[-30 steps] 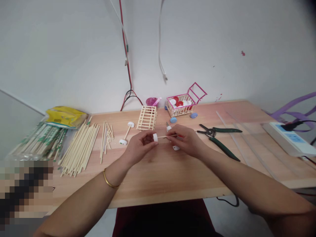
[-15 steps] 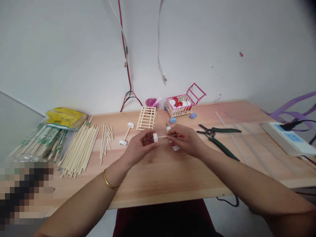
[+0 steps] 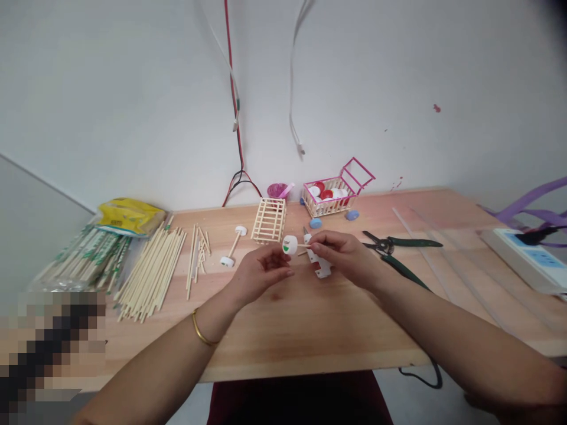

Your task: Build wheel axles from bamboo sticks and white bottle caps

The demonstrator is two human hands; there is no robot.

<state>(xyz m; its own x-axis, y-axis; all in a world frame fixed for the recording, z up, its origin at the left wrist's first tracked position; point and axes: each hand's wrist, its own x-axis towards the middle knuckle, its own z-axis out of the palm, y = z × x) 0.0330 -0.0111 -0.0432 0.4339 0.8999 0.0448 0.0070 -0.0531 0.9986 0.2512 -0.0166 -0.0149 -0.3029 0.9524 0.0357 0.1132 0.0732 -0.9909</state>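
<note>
My right hand (image 3: 339, 254) pinches a thin wooden stick (image 3: 303, 245) with a white bottle cap (image 3: 290, 245) on its left end. The cap's flat face, with a green mark, is turned toward me. My left hand (image 3: 263, 268) is beside the cap, thumb apart from the curled fingers; the fingertips are at the cap's edge, and whether they touch it is unclear. Beneath my right hand lies a white glue gun (image 3: 323, 270), partly hidden. A finished-looking pair of white caps on a stick (image 3: 233, 246) lies left of a small wooden stick frame (image 3: 268, 221).
Bare sticks (image 3: 153, 274), short cut pieces (image 3: 201, 251) and a yellow packet (image 3: 130, 216) lie left. A pink-trimmed stick cart (image 3: 330, 198) full of caps stands behind, near a purple bowl (image 3: 277, 190). Green-handled pliers (image 3: 416, 242), clear strips (image 3: 419, 251) and a power strip (image 3: 527, 260) are right.
The cap on the stick has turned so its printed face shows, and my left thumb has moved away from it. The whole view has shifted slightly.
</note>
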